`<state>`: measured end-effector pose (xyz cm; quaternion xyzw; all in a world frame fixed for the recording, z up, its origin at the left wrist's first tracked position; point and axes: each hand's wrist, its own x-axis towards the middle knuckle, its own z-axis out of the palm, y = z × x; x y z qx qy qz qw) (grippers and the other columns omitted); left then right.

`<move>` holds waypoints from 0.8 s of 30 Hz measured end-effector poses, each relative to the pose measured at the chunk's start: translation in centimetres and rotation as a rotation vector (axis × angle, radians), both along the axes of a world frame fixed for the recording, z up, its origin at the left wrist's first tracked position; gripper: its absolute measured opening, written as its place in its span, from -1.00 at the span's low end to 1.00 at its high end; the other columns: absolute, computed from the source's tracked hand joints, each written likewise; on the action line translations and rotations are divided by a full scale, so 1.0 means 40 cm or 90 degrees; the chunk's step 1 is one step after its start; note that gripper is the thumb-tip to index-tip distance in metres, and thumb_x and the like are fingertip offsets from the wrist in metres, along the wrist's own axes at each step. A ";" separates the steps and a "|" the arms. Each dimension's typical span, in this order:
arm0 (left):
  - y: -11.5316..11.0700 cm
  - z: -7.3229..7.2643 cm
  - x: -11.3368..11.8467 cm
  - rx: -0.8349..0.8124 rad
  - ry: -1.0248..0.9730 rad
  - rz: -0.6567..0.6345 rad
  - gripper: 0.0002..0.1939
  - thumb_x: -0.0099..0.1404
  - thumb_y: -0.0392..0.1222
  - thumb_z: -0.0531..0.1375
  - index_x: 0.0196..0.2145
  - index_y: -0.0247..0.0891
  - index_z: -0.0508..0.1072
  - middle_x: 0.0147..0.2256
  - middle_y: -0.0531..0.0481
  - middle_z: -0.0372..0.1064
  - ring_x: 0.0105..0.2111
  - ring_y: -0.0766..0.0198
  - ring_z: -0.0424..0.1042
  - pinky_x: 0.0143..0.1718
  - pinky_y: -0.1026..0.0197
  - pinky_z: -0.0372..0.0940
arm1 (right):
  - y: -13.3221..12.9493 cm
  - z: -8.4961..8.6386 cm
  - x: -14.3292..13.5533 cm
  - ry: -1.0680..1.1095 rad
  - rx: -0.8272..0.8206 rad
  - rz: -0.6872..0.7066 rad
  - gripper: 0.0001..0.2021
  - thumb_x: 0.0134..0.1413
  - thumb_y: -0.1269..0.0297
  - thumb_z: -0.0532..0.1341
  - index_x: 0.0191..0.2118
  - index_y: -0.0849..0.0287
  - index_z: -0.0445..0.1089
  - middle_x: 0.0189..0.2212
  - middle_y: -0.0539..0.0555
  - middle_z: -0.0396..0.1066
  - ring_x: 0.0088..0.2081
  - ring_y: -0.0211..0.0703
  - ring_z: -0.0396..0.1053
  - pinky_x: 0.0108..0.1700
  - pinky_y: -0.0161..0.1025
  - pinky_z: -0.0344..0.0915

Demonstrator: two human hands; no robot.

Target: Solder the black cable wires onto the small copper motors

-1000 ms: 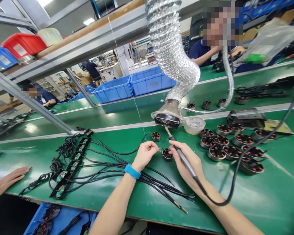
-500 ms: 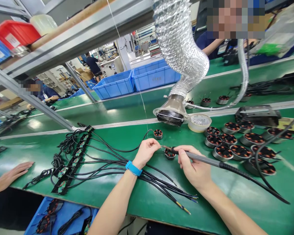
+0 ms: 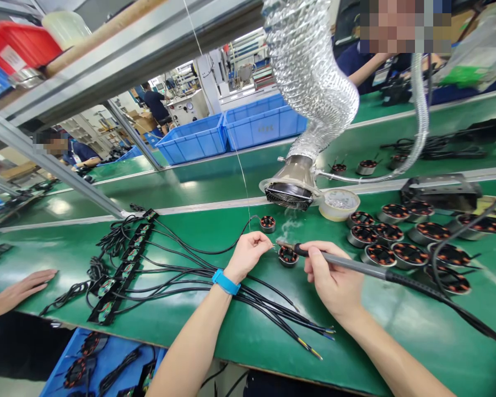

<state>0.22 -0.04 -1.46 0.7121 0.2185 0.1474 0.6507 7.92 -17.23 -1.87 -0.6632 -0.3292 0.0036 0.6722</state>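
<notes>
The left hand (image 3: pixel 248 252), wearing a blue wristband (image 3: pixel 225 282), pinches a thin strand of solder wire (image 3: pixel 243 182) between curled fingers. The right hand (image 3: pixel 333 278) is closed in a pen grip around a grey-handled soldering iron (image 3: pixel 347 266), its tip at a small round copper-wound motor stator (image 3: pixel 288 256) lying between both hands. Smoke rises toward the silver ribbed extraction hose (image 3: pixel 310 82). More stators (image 3: pixel 397 245) crowd the green surface (image 3: pixel 215 231) on the right; black cables (image 3: pixel 161 270) spread left. Blue bins (image 3: pixel 231 129) stand far behind.
</notes>
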 end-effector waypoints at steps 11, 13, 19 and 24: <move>0.002 0.001 -0.001 0.001 0.008 0.002 -0.82 0.13 -0.14 0.24 -0.45 -0.34 0.43 -0.57 0.13 0.19 -0.60 0.49 0.01 -0.53 0.33 -0.06 | 0.002 0.004 0.000 -0.013 0.006 -0.016 -0.79 0.33 0.16 0.14 -0.24 0.14 0.45 -0.61 -0.05 0.32 -0.59 -0.28 0.31 -0.49 -0.31 0.26; 0.002 0.003 -0.001 0.000 0.008 0.004 -0.82 0.13 -0.14 0.24 -0.45 -0.34 0.43 -0.56 0.13 0.20 -0.60 0.49 0.01 -0.53 0.33 -0.06 | 0.002 0.003 0.001 -0.015 0.000 -0.012 -0.79 0.33 0.15 0.14 -0.23 0.14 0.45 -0.61 -0.05 0.33 -0.58 -0.27 0.32 -0.49 -0.31 0.27; 0.000 0.007 0.001 0.001 0.009 0.005 -0.83 0.13 -0.15 0.24 -0.45 -0.34 0.43 -0.56 0.12 0.22 -0.59 0.48 0.03 -0.52 0.32 -0.03 | 0.009 0.014 -0.001 -0.067 -0.056 -0.008 -0.81 0.34 0.17 0.13 -0.16 0.10 0.45 -0.50 -0.04 0.41 -0.52 -0.26 0.39 -0.42 -0.30 0.32; 0.000 0.006 -0.001 0.008 -0.007 -0.009 -0.83 0.14 -0.15 0.24 -0.45 -0.34 0.43 -0.52 0.09 0.27 -0.54 0.44 0.11 -0.47 0.32 0.04 | 0.034 0.024 0.004 -0.174 -0.046 0.023 -0.84 0.34 0.30 0.13 -0.05 0.06 0.42 -0.38 -0.02 0.42 -0.39 -0.25 0.43 -0.23 -0.28 0.37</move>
